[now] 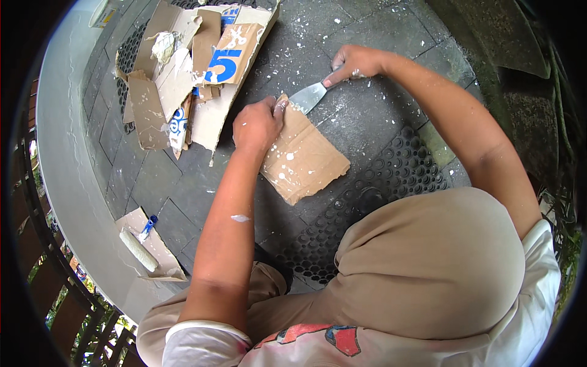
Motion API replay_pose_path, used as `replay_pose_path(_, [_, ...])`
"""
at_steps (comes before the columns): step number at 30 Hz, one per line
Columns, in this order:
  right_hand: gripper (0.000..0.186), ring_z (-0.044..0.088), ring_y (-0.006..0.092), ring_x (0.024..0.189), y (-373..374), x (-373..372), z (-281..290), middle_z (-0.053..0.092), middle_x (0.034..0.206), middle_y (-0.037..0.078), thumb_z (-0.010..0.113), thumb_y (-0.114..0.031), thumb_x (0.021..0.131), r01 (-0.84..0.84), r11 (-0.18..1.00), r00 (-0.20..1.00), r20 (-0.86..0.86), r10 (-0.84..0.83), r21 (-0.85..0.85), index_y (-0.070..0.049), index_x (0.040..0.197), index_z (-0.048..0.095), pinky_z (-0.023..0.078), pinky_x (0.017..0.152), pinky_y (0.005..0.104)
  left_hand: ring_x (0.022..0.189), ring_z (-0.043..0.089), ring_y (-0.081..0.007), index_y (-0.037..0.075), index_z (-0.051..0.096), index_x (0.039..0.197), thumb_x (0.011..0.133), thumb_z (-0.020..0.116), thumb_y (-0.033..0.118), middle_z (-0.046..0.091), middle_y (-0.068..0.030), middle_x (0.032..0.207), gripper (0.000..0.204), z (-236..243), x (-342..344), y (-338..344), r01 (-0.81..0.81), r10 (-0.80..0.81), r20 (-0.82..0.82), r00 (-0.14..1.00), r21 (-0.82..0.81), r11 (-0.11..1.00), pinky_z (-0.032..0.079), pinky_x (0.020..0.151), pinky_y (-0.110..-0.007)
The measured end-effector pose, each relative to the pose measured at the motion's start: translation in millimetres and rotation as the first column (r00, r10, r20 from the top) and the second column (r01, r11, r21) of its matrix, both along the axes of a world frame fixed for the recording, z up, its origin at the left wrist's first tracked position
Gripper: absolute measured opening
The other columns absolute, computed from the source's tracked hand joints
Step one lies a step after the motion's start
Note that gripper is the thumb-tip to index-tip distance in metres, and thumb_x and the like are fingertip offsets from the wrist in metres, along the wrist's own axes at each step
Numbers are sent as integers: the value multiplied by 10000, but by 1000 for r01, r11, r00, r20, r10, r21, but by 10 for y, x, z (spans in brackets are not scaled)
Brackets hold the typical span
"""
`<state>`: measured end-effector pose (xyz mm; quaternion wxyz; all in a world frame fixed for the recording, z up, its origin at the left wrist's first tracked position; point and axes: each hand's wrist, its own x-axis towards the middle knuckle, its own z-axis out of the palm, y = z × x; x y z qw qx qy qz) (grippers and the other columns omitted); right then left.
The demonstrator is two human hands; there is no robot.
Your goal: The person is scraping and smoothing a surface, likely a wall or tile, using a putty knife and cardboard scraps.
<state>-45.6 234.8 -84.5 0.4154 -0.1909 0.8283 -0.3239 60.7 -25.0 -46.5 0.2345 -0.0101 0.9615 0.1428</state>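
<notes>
My right hand [356, 63] is closed around the handle of a putty knife [308, 97] with a wide metal blade. The blade reaches toward my left hand and meets the top edge of a paint-spotted piece of brown cardboard [306, 160]. My left hand [259, 122] grips that piece by its upper left corner, thumb on the edge, its other fingers mostly hidden. Beneath, the cardboard lies on the dark paving. White smears mark my fingers and left forearm.
Torn cardboard [211, 116] with blue print is heaped at the upper left, a crumpled whitish lump [165, 46] on it. A white paint roller [139, 250] lies on cardboard at the lower left. A black rubber mat [400, 162] with round holes spreads near my knee.
</notes>
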Motion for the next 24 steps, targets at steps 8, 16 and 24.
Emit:
replay_pose_path(8, [491, 417, 75, 498, 103, 161, 149, 441, 533, -45, 760, -426, 844, 179, 980, 978, 121, -168, -87, -90, 570, 529, 299, 469, 279, 884, 668, -383, 80, 712, 969, 930, 554, 396, 696, -207, 911, 356, 475, 9, -5, 11, -13, -29, 1000, -62, 998, 528, 788, -475])
replay_pose_path(16, [457, 389, 40, 441, 318, 203, 623, 451, 524, -48, 710, -421, 892, 265, 948, 958, 165, -236, -179, -88, 615, 564, 269, 421, 232, 820, 662, -400, 55, 710, 920, 942, 563, 414, 686, -216, 841, 389, 1226, -233, 76, 125, -144, -195, 970, -106, 986, 524, 751, -477])
replay_pose_path(24, [550, 547, 221, 616, -504, -524, 1244, 597, 628, 143, 688, -543, 836, 136, 943, 906, -347, -243, -305, 1, 758, 670, 441, 602, 395, 843, 656, -414, 22, 697, 924, 867, 590, 248, 678, -223, 849, 256, 1886, -1231, -711, 258, -483, -354, 801, -523, 812, 522, 748, -482])
